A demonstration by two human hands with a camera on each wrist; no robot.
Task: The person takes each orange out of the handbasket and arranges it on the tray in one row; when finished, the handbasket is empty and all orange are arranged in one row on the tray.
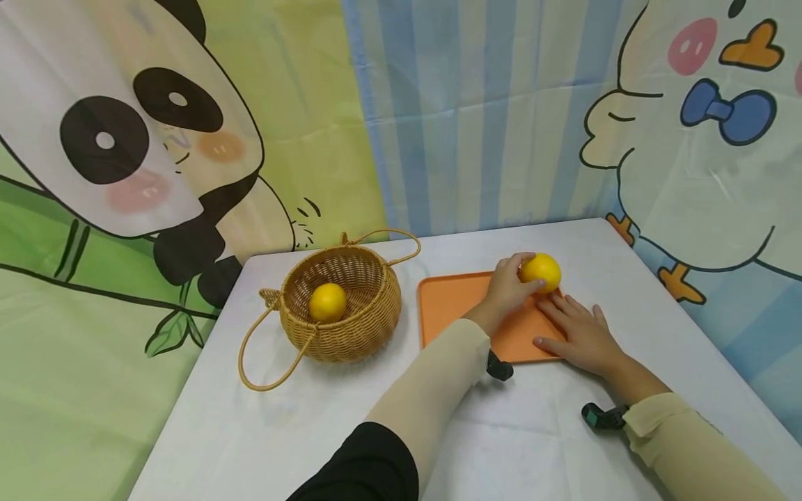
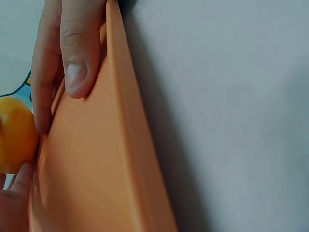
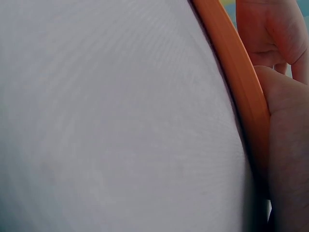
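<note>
My left hand [image 1: 506,287] grips a round yellow-orange fruit [image 1: 544,272] at the far right corner of the flat orange tray [image 1: 460,298]. My right hand [image 1: 579,332] rests with fingers spread on the tray's right side, its fingertips close below the fruit. In the left wrist view, fingers of the left hand [image 2: 13,208] touch the fruit [image 2: 17,135] from below, and the right thumb lies over the tray [image 2: 91,159]. The right wrist view shows the right hand [image 3: 289,145] against the tray's edge [image 3: 236,72]; the fruit is out of sight there.
Left of the tray stands a round wicker basket [image 1: 351,341] with two looped handles, one drooping onto the white-covered table [image 1: 288,431]. Another yellow-orange fruit [image 1: 328,303] lies inside. Printed cartoon curtains [image 1: 438,125] hang behind the table and at both sides.
</note>
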